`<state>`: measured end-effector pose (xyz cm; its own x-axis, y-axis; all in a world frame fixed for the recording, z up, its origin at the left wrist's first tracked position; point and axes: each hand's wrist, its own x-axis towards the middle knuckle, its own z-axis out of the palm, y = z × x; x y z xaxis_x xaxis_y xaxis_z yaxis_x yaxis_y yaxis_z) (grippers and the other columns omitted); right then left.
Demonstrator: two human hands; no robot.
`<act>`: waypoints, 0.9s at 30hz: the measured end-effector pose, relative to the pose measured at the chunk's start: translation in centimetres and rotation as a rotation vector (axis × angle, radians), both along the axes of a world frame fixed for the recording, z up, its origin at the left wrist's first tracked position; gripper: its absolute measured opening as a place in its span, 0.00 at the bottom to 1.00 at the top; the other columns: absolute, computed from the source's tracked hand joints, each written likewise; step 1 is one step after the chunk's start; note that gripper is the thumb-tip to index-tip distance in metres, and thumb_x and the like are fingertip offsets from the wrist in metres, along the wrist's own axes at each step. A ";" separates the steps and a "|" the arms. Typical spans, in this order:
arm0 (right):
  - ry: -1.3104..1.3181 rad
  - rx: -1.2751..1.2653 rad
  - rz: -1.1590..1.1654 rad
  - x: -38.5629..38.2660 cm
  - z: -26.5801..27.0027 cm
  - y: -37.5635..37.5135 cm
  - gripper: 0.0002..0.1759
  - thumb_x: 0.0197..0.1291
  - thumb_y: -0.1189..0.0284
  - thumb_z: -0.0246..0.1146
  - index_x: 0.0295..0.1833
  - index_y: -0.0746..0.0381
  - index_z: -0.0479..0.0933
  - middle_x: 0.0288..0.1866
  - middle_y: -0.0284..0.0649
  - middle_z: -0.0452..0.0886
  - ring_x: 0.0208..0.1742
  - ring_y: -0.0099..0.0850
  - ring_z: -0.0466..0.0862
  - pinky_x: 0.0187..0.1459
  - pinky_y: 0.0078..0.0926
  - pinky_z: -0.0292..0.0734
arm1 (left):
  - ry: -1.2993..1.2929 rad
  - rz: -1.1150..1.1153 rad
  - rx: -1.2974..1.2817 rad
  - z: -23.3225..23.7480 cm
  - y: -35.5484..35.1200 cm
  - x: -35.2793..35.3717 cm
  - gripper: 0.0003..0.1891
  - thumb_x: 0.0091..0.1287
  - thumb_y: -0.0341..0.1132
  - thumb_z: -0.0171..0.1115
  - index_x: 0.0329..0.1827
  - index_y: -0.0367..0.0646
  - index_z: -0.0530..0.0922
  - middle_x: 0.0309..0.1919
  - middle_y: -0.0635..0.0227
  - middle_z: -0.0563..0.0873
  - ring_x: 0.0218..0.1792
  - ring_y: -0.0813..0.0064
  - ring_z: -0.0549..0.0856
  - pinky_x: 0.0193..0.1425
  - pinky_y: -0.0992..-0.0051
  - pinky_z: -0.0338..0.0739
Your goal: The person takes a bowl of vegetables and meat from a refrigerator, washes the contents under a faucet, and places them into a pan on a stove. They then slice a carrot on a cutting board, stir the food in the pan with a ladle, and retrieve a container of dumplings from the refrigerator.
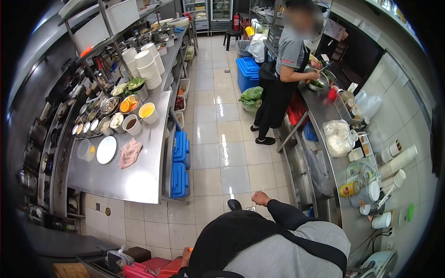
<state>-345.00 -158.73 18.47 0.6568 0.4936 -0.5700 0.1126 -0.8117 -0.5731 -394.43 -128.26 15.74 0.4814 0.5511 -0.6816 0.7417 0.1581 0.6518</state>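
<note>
My left hand (pixel 187 256) shows only in part at the bottom, beside my black apron. Its fingers are closed at a small orange thing (pixel 190 249), whose kind I cannot make out. A red container (pixel 170 268) sits just below that hand, with a pinkish-red one (pixel 137 270) beside it. Over the tiled floor, ahead of my body, my right hand (pixel 261 198) hangs with its fingers curled in and nothing visible in them. One dark shoe (pixel 234 204) of mine is on the floor to its left.
A steel table (pixel 139 180) on the left bears a white plate (pixel 106 149), a pink cloth (pixel 130 153) and several food tubs. Blue bins (pixel 181 180) stand beneath it. On the right, a co-worker (pixel 289 69) handles a metal bowl (pixel 318 81) at a cluttered counter (pixel 320 109). A tiled aisle (pixel 222 125) runs between.
</note>
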 end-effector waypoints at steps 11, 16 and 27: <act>0.003 -0.005 -0.046 -0.4 0.6 -0.2 0.10 0.55 0.67 0.63 0.30 0.63 0.81 0.23 0.39 0.82 0.22 0.28 0.81 0.27 0.28 0.78 | 0.178 0.001 -0.123 -0.1 0.0 -0.3 0.25 0.64 0.51 0.66 0.42 0.30 0.84 0.37 0.53 0.89 0.41 0.66 0.87 0.45 0.65 0.80; 0.016 0.003 -0.044 -0.6 0.0 -0.4 0.09 0.55 0.67 0.63 0.31 0.63 0.80 0.23 0.38 0.82 0.22 0.28 0.81 0.27 0.28 0.78 | 0.090 -0.374 0.253 0.8 0.3 0.3 0.19 0.63 0.47 0.65 0.46 0.38 0.85 0.39 0.48 0.88 0.46 0.51 0.86 0.52 0.58 0.79; -0.005 0.015 0.030 -0.5 0.0 -0.2 0.10 0.56 0.67 0.63 0.33 0.64 0.80 0.24 0.39 0.82 0.23 0.28 0.82 0.27 0.28 0.78 | -0.001 -0.163 0.163 -1.1 0.2 -0.8 0.22 0.62 0.49 0.65 0.50 0.40 0.85 0.42 0.49 0.88 0.46 0.49 0.86 0.53 0.58 0.80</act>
<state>-345.51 -158.93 18.48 0.6448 0.5213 -0.5590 0.1396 -0.7993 -0.5845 -395.22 -128.06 14.63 0.5735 0.5689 -0.5895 0.7484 -0.0711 0.6595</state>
